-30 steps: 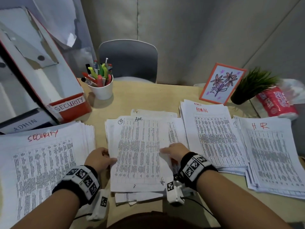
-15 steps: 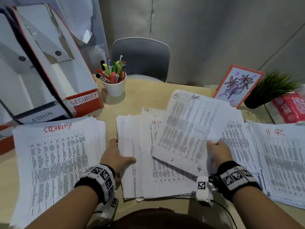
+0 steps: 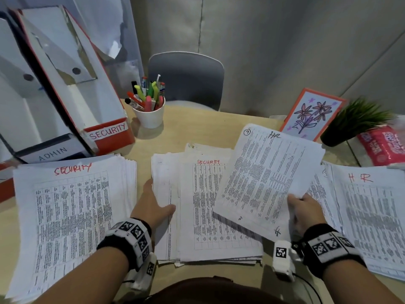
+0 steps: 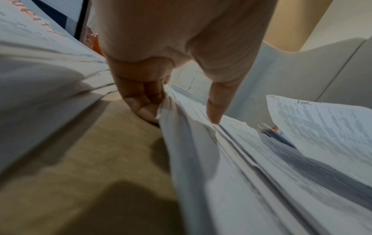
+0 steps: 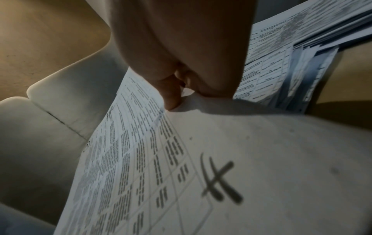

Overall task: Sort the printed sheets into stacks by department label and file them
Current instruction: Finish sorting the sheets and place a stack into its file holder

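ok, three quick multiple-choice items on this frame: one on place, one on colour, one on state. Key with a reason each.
1. Where is the stack headed HR?
A. far left
B. centre
C. far right

2. What colour is the SECURITY heading on the left stack?
A. red
B. green
C. black

3. What is the right hand doing?
A. resting flat on the table
B. pinching a lifted sheet
C. holding a pen

Key:
1 C, it lies at the right edge, beside the potted plant.
2 A, the handwriting is red.
3 B, thumb and fingers pinch the sheet's lower edge above the middle pile, which the left hand holds at its left edge.
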A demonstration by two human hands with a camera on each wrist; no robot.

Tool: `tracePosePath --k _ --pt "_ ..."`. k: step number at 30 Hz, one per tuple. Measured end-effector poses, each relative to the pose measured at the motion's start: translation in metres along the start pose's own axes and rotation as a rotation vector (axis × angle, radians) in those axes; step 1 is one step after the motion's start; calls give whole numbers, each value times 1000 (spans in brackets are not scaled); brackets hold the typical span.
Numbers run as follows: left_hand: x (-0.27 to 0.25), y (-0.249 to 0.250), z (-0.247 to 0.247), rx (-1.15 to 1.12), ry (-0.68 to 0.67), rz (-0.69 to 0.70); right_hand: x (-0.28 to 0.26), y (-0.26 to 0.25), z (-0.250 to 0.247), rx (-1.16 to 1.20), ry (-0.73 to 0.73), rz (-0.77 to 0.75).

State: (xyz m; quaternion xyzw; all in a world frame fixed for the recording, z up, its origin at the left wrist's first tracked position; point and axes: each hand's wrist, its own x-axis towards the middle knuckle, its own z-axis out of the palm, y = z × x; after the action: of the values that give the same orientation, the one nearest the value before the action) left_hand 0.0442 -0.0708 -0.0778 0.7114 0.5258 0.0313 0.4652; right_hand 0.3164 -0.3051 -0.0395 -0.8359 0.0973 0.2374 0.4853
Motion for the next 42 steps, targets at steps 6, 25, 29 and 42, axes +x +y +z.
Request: tracePosePath --k 6,25,29,42 --pt "-11 18 15 205 -1 -54 -2 5 6 -57 -77 -6" --pt "7 -9 -29 -201 -93 -94 -17 17 71 -217 -483 -84" --pt "7 -2 -28 -254 -140 -153 -33 5 88 -355 -572 -106" --pt "0 0 -19 -310 -218 -80 -50 12 88 -263 -571 -244"
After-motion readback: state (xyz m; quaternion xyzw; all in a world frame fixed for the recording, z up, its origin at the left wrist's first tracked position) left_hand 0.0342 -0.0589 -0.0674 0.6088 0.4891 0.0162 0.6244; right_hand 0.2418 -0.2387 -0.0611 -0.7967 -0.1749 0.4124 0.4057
